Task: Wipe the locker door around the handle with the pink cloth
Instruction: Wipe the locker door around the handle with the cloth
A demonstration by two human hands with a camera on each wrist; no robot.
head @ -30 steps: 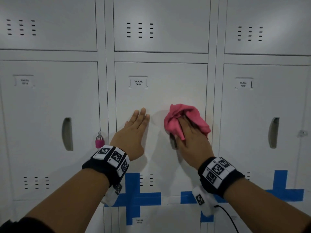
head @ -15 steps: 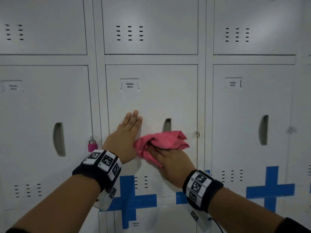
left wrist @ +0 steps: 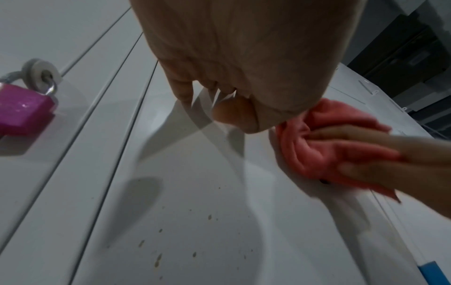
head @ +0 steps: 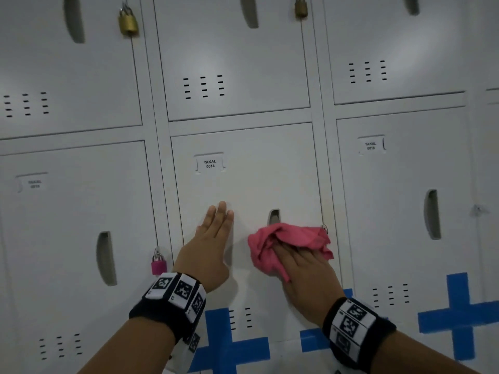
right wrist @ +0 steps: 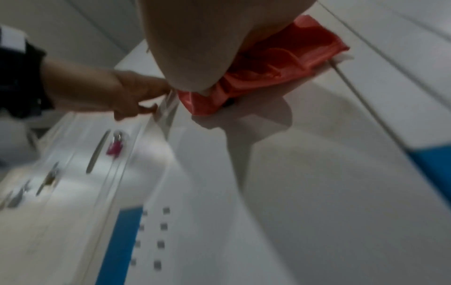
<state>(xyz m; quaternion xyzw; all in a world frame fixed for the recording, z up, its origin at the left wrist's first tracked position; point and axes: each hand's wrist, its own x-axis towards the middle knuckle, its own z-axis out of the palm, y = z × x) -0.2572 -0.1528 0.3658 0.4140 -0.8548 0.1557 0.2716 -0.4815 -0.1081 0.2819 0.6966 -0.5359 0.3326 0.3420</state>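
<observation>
The white locker door labelled YAKAL 0014 fills the middle of the head view. Its recessed handle shows only at its top; the crumpled pink cloth covers the lower part. My right hand lies flat on the cloth and presses it against the door, its fingers straight. A corner of cloth hangs below the hand by the thumb. My left hand rests flat on the door left of the handle, fingers straight and together. The right wrist view is blurred, with the cloth under my palm.
A pink padlock hangs on the locker to the left, close to my left wrist. Brass padlocks hang on the upper row. Blue tape crosses mark the lower doors. A hasp sticks out at the door's right edge beside the cloth.
My right hand has swept the cloth down off the handle and then right, towards the door's right edge. The left hand has stayed flat on the door. My head has tilted upward.
</observation>
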